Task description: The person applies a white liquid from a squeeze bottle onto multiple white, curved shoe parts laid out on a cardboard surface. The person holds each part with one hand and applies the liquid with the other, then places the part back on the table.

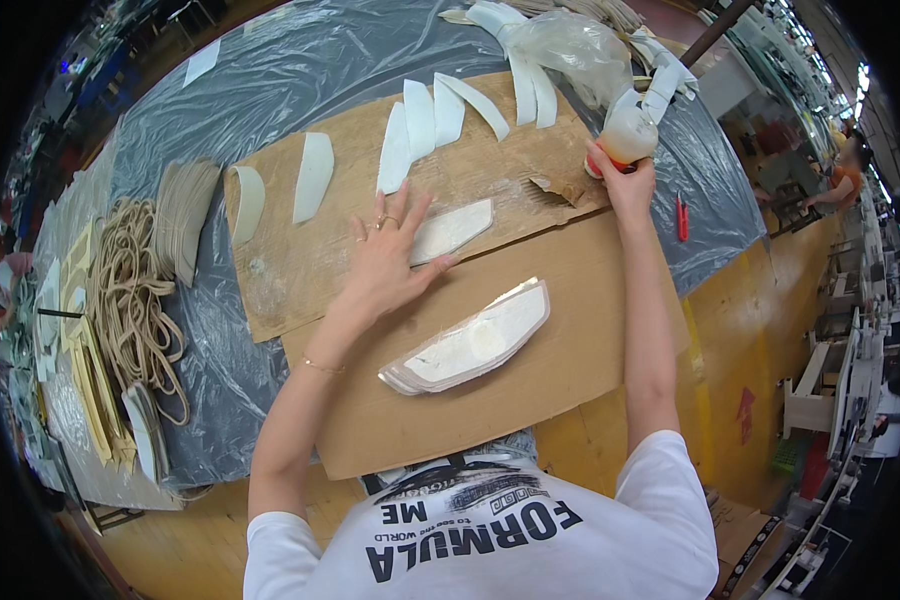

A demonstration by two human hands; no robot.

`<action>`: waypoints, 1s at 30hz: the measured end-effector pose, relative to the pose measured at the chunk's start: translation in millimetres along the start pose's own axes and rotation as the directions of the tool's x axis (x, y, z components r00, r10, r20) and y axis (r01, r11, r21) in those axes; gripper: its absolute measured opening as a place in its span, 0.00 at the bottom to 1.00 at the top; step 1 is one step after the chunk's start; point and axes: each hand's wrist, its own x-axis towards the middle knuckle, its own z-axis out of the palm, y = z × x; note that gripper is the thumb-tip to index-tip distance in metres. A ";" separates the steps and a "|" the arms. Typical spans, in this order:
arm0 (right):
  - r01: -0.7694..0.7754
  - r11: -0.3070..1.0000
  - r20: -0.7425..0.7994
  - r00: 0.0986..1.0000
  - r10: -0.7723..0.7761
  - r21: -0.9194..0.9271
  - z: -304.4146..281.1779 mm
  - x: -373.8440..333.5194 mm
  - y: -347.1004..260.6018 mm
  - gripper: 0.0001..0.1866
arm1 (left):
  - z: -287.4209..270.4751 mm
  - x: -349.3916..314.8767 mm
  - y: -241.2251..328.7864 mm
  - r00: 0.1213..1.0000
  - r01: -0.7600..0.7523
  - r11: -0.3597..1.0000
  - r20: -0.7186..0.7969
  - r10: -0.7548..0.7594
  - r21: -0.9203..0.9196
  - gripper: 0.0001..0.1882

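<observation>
My left hand lies palm down on the cardboard with its fingers spread. Its thumb and palm edge rest against a white, blade-shaped piece. At the far right of the cardboard, my right hand is closed round a translucent plastic bottle with a red lower part. Nearer to me lies a stack of similar white pieces with pinkish edges and a pale round patch on top. Beyond my left hand, several white strips are laid out, among them a pointed one by my fingertips.
Two cardboard sheets cover part of a plastic-wrapped table. Coiled beige cords and bundled strips lie at the left. A red-handled tool is at the right, and a clear plastic bag sits at the back.
</observation>
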 end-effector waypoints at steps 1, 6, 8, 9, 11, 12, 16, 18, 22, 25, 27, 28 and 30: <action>-0.062 0.996 -0.018 0.998 0.063 0.068 5.3 2.6 6.2 0.30 | 1.9 1.6 -0.4 1.000 0.000 0.998 -0.001 0.000 0.068 0.46; -0.608 0.507 0.218 0.745 0.631 0.611 -14.5 30.7 44.7 0.21 | 2.5 7.8 6.3 0.998 0.029 0.997 0.045 -0.033 0.071 0.44; -0.525 0.257 0.207 0.669 0.714 0.811 -31.0 52.5 57.8 0.22 | -0.2 7.9 6.6 0.998 0.037 0.996 0.052 -0.041 0.077 0.44; -0.445 0.130 0.200 0.620 0.759 0.886 -44.5 64.0 61.9 0.22 | -0.7 8.3 7.5 0.997 0.040 0.995 0.056 -0.045 0.095 0.44; -0.418 0.115 0.240 0.702 0.670 0.901 -88.4 67.4 65.0 0.22 | -0.6 7.5 9.7 0.997 0.045 0.992 0.049 -0.051 0.118 0.44; -0.441 0.185 0.248 0.750 0.613 0.878 -104.0 66.4 61.8 0.22 | -0.4 8.5 10.0 0.999 0.037 0.994 0.026 -0.040 0.106 0.44; -0.525 0.241 0.420 0.825 0.377 0.816 -136.6 34.6 24.7 0.23 | 4.5 3.9 6.4 0.996 0.020 0.999 -0.088 -0.023 -0.035 0.44; -0.565 0.204 0.521 0.822 0.231 0.800 -137.8 8.3 -3.0 0.24 | 0.5 -7.7 -0.9 0.986 -0.014 0.995 -0.167 -0.003 -0.101 0.42; -0.612 0.234 0.563 0.789 0.246 0.756 -112.2 -40.7 -50.7 0.27 | -6.0 -27.4 -11.2 0.985 0.008 0.987 -0.167 -0.035 -0.158 0.34; -0.717 0.262 0.688 0.695 0.207 0.646 -80.0 -62.2 -77.6 0.28 | -7.2 -28.6 -13.5 0.985 0.036 0.985 -0.158 -0.063 -0.172 0.30; -0.725 0.442 0.735 0.651 0.190 0.528 -50.6 -73.6 -93.5 0.30 | -8.2 -27.9 -12.7 0.983 0.037 0.980 -0.168 -0.071 -0.197 0.28; -0.721 0.536 0.732 0.633 0.250 0.440 -38.3 -77.5 -102.1 0.31 | -8.3 -26.5 -12.2 0.981 0.036 0.974 -0.177 -0.076 -0.222 0.28; -0.454 0.764 0.656 0.753 0.053 0.459 -16.0 -88.9 -120.0 0.30 | -5.7 -25.1 -8.1 0.971 0.022 0.984 -0.232 -0.063 -0.177 0.26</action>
